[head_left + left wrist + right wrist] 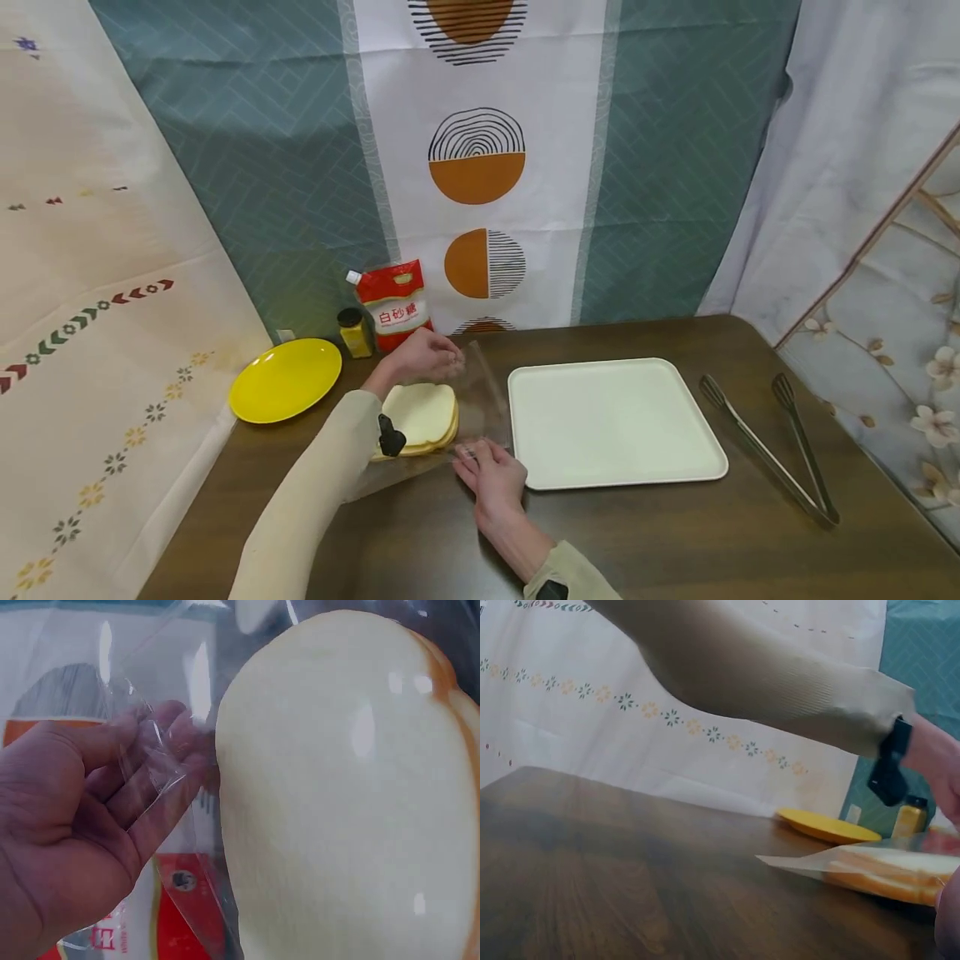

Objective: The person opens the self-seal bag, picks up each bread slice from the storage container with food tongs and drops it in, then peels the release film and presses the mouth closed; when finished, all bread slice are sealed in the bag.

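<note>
Sliced bread (420, 413) lies stacked inside a clear plastic bag (483, 392) on the table. My left hand (423, 357) reaches over to the bag's far side and pinches its film between thumb and fingers. In the left wrist view, that hand (90, 802) is beside the large pale face of the bread (345, 780), the crinkled film bunched at the fingertips. At the near side, my right hand (495, 483) pinches the bag's edge. Only a sliver of the right hand (949, 915) enters the right wrist view, next to the bagged slices (885, 877).
A white tray (615, 425) lies just right of the bag, with metal tongs (772, 458) beyond it. To the left is a yellow plate (285, 381). A yellow jar with a black lid (355, 333) and a red-and-white sugar pouch (396, 307) stand behind.
</note>
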Motion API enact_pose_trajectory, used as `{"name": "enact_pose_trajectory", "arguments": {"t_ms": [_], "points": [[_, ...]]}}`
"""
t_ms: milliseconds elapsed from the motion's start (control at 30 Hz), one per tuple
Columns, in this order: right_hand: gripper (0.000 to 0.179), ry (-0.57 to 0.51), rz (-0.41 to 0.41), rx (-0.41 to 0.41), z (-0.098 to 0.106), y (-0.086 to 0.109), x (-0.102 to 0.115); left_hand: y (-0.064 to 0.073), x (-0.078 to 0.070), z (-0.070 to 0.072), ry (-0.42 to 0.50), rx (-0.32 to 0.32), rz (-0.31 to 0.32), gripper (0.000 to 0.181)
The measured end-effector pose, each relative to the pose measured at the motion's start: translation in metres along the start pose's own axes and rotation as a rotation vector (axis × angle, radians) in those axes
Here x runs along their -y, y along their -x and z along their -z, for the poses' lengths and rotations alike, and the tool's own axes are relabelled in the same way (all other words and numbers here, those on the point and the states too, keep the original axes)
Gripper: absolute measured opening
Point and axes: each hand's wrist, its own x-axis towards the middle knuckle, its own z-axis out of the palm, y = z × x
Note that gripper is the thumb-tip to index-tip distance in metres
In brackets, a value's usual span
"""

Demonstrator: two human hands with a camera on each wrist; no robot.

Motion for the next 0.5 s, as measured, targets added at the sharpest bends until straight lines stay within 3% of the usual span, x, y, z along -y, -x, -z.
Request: {"name": "enact_pose_trajectory", "arguments": {"t_ms": [100, 267, 367, 500], "points": [[0.032, -0.01, 0.024, 0.026, 0.0, 0.001, 0.008, 0.016, -0.004, 0.009, 0.148, -0.026, 0.006, 0.022], [0.023, 0.011, 0.083, 0.073, 0.001, 0.001, 0.028, 0.047, -0.011, 0.025, 0.183, -0.158, -0.056, 0.024], [0.024, 0.087, 0.156, 0.119, 0.003, -0.001, 0.043, 0.067, -0.015, 0.03, 0.275, -0.209, -0.097, 0.027], [0.025, 0.266, 0.286, 0.209, 0.008, -0.002, 0.067, 0.093, -0.02, 0.031, 0.398, -0.256, -0.127, 0.033]]}}
